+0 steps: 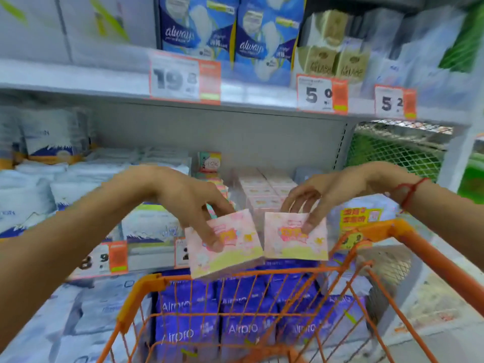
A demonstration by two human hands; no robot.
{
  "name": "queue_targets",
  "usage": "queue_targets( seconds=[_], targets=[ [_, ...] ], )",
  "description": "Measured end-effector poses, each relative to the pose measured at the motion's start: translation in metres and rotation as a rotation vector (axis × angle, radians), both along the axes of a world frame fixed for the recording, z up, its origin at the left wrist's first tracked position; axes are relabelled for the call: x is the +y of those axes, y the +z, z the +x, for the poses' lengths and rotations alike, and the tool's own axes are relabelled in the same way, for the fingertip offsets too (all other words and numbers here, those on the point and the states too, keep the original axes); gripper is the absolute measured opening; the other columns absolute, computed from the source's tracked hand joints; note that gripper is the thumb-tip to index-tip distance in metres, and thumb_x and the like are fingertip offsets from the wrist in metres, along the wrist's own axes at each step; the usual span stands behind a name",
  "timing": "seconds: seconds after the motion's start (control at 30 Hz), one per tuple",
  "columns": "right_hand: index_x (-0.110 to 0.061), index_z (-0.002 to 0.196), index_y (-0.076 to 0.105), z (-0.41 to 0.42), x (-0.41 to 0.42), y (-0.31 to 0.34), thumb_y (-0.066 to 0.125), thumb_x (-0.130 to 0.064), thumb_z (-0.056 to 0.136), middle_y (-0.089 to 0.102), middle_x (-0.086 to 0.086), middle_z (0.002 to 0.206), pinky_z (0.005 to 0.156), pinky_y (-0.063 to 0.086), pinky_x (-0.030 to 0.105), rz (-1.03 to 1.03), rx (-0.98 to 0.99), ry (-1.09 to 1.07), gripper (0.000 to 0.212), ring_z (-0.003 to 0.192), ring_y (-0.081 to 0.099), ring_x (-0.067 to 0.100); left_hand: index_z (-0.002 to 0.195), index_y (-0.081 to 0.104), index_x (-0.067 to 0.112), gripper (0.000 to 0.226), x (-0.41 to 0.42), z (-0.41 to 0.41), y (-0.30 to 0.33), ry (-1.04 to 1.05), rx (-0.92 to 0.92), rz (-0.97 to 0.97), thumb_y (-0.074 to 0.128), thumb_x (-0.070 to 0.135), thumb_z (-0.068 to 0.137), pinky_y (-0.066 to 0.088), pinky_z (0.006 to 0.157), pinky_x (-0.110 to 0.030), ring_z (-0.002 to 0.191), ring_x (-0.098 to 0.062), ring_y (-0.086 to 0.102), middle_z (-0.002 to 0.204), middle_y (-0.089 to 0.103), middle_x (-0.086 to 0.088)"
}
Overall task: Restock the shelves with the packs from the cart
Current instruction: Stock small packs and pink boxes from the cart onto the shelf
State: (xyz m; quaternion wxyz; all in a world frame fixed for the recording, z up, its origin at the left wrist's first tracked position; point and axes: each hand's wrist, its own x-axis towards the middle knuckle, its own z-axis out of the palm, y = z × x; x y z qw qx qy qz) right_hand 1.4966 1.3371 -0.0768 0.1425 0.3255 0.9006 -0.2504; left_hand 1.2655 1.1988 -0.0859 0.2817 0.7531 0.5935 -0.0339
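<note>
My left hand (pixel 188 203) pinches a pink and yellow pack (pixel 233 252) from above, tilted, over the front rim of the orange wire cart (pixel 146 292). My right hand (pixel 322 195) pinches a second, matching pink pack (pixel 288 247) beside it, held upright. Both packs hang in front of the middle shelf, just below a stack of similar pink packs (pixel 262 189) on that shelf. A red string circles my right wrist.
Purple packs (pixel 235 326) show through the cart's front mesh. White and blue packs (pixel 52 179) fill the middle shelf's left. Blue Always packs (pixel 230 35) stand on the upper shelf above price tags (pixel 183 79). A green mesh panel (pixel 392 155) stands at right.
</note>
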Motion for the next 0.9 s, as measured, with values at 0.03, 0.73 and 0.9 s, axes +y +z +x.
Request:
queue_targets(
  seconds=[0.03, 0.73, 0.9],
  targets=[
    [-0.024, 0.112, 0.063, 0.002, 0.003, 0.000, 0.076, -0.011, 0.076, 0.070, -0.007, 0.105, 0.094, 0.049, 0.038, -0.050, 0.055, -0.027, 0.041, 0.099, 0.064, 0.015, 0.117, 0.063, 0.031, 0.044, 0.001, -0.001, 0.003, 0.043, -0.008, 0.039, 0.077, 0.033, 0.076, 0.049, 0.095, -0.046, 0.102, -0.010, 0.065, 0.104, 0.068, 0.020],
    [-0.019, 0.115, 0.048, -0.062, 0.220, -0.064, 0.063, -0.025, 0.082, 0.053, 0.005, 0.116, 0.082, 0.041, 0.033, 0.839, 0.331, -0.428, 0.037, 0.115, 0.042, 0.025, 0.140, 0.032, 0.014, 0.054, 0.278, -0.017, -0.053, 0.339, 0.668, 0.798, 0.054, 0.014, 0.091, 0.040, 0.091, -0.036, 0.125, -0.028, 0.041, 0.136, 0.041, -0.009],
    [-0.018, 0.116, 0.045, -0.088, 0.254, -0.092, 0.054, -0.016, 0.090, 0.052, 0.003, 0.119, 0.081, 0.040, 0.032, 0.830, 0.379, -0.435, 0.027, 0.114, 0.046, 0.023, 0.145, 0.018, 0.010, 0.069, 0.322, -0.026, -0.074, 0.392, 0.602, 0.840, 0.059, 0.015, 0.090, 0.044, 0.084, -0.036, 0.118, -0.028, 0.052, 0.129, 0.052, -0.009]
  ],
)
